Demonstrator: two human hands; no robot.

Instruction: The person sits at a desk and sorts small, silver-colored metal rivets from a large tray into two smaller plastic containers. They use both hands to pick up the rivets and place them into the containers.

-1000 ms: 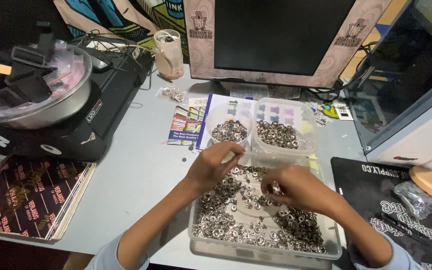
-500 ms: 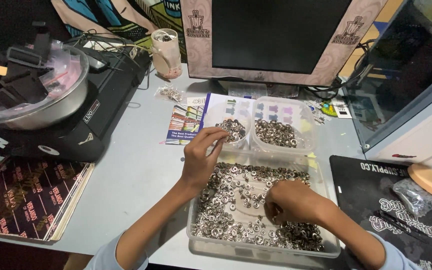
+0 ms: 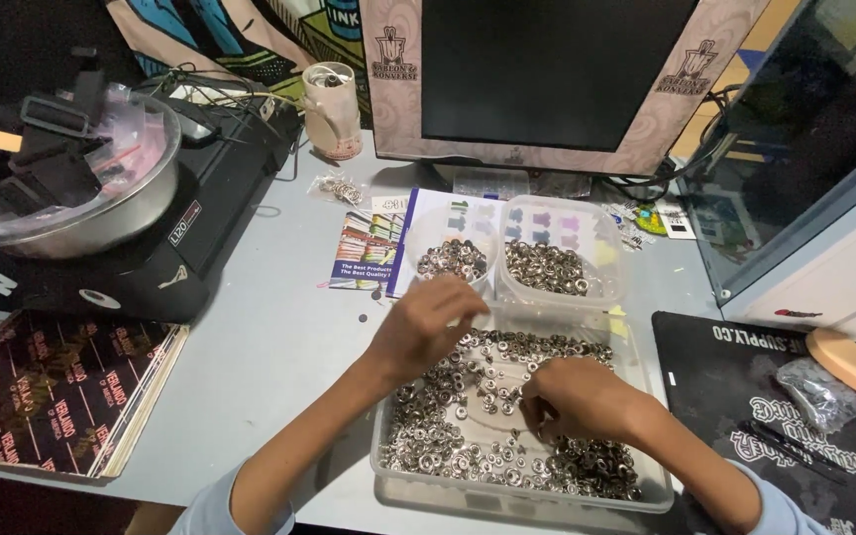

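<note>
Both hands are down in the clear tray (image 3: 393, 474) of small metal rings (image 3: 468, 436), the left hand (image 3: 428, 327) with fingers loosely curled, the right hand (image 3: 572, 396) bunched together over a few, so picking one ring at a time would keep the two tubs (image 3: 557, 260) behind unmixed.

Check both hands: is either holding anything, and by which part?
Cannot be told. Left hand and right hand are curled among metal rings in the tray, fingertips hidden.

Bare table (image 3: 279, 367) lies open left of the tray (image 3: 522, 495); two small tubs (image 3: 507, 258) probably crowd its far edge
</note>
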